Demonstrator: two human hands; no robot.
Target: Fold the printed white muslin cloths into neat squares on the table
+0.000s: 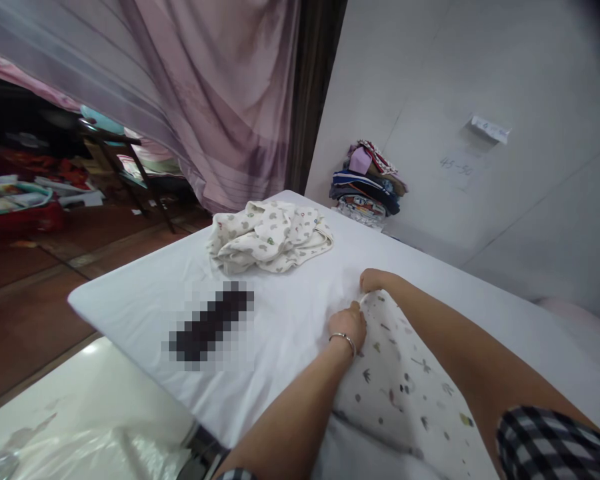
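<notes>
A white cloth (395,373) with small printed figures spreads over the near right part of the white-covered table (290,320). My left hand (349,327), with a bracelet at the wrist, is closed on the cloth's far corner edge. Just beyond it, my right hand (373,280) is also closed at that same edge, its fingers partly turned away from view. Farther back on the table lies a crumpled white garment (273,237) with a grey leaf-like print, apart from both hands.
A blurred dark object (210,327) lies left of my hands. Folded clothes (367,183) are stacked against the wall at the back. A pinkish curtain (220,93) hangs behind the table. At the lower left, clear plastic (105,457) covers part of a pale surface (95,380).
</notes>
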